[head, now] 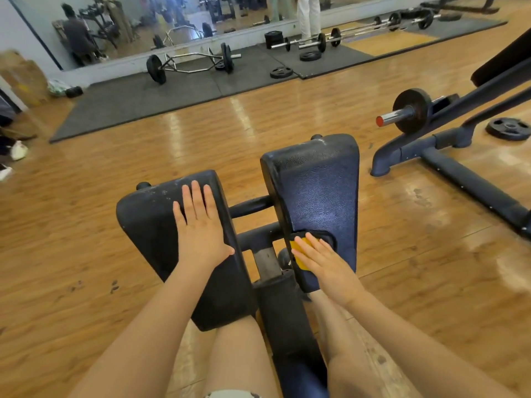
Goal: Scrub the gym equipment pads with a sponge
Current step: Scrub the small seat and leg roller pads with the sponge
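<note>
Two black padded cushions of a gym machine stand in front of me. My left hand (201, 225) lies flat with straight fingers on the left pad (149, 222). The right pad (319, 191) looks wet and shiny. My right hand (324, 265) presses a yellow sponge with a dark scrub side (298, 251) against the near lower part of that right pad, fingers extended over it. Part of the sponge is hidden under my fingers.
The machine's black frame (290, 320) runs between my legs. A weight bench frame with a loaded bar (413, 113) stands to the right. Loose plates (508, 129), barbells and a hex bar (189, 63) lie on dark mats by the mirror wall. Wooden floor surrounds the machine.
</note>
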Demonstrator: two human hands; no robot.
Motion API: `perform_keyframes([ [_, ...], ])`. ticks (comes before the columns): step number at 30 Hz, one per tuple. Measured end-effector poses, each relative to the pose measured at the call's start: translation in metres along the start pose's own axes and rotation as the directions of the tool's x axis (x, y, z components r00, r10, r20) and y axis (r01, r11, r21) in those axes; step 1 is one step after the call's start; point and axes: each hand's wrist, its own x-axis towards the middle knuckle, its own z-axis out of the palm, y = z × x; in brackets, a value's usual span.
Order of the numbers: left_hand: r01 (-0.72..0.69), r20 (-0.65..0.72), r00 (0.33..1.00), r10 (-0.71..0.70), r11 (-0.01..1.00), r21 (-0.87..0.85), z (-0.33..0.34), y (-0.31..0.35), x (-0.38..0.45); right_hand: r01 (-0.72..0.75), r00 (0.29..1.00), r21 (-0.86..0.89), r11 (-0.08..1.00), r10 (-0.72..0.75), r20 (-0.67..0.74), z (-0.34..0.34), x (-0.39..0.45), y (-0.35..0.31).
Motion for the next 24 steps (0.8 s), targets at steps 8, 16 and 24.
perform_keyframes([
  [8, -0.001, -0.029, 1.000, 0.002, 1.000, 0.012, 0.003, 0.001, 0.001, -0.347, 0.937, 0.032, 0.937, 0.347, -0.022, -0.024, -0.047, 0.050],
  [16, 0.008, -0.005, 1.000, -0.008, 1.000, 0.024, 0.000, 0.002, -0.001, -0.101, 0.991, -0.072, 0.992, 0.107, 0.085, 0.009, -0.012, -0.020],
  [24, 0.008, -0.003, 1.000, -0.008, 1.000, 0.022, 0.002, 0.002, 0.000, 0.021, 0.989, -0.124, 0.992, -0.003, 0.147, -0.005, -0.033, 0.028],
])
